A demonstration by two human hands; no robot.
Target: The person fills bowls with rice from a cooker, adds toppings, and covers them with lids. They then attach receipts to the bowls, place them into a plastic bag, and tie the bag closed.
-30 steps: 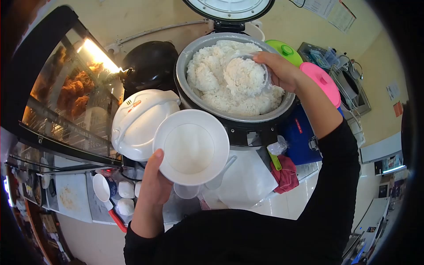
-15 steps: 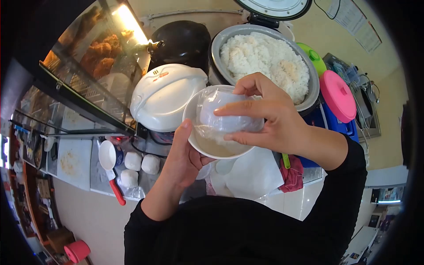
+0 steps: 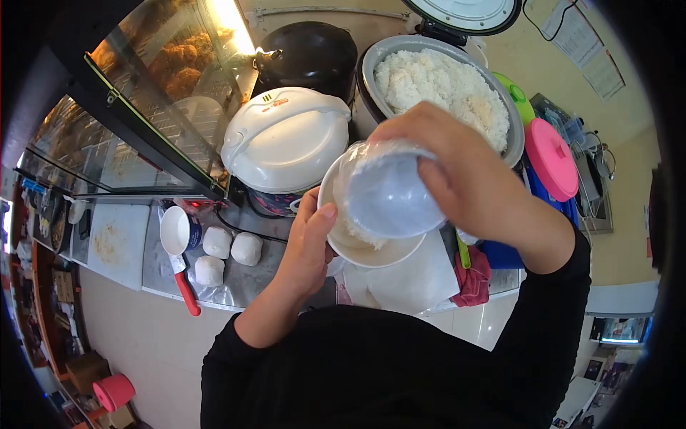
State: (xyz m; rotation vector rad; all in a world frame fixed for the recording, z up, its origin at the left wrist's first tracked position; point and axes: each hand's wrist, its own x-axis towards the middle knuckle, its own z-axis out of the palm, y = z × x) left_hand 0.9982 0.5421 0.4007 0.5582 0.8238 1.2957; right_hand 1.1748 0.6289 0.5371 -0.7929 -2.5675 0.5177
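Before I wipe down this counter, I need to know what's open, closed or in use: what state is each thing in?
Large cooker: open, lid raised, rice inside
White cooker: closed
Display case: lit, food inside
White bowl: held in left hand, some rice inside
Clear container: tipped over the bowl, in right hand
Red-handled tool: lying down, unheld
Red cloth: crumpled

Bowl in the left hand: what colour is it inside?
The bowl is white inside, best seen in the head view.
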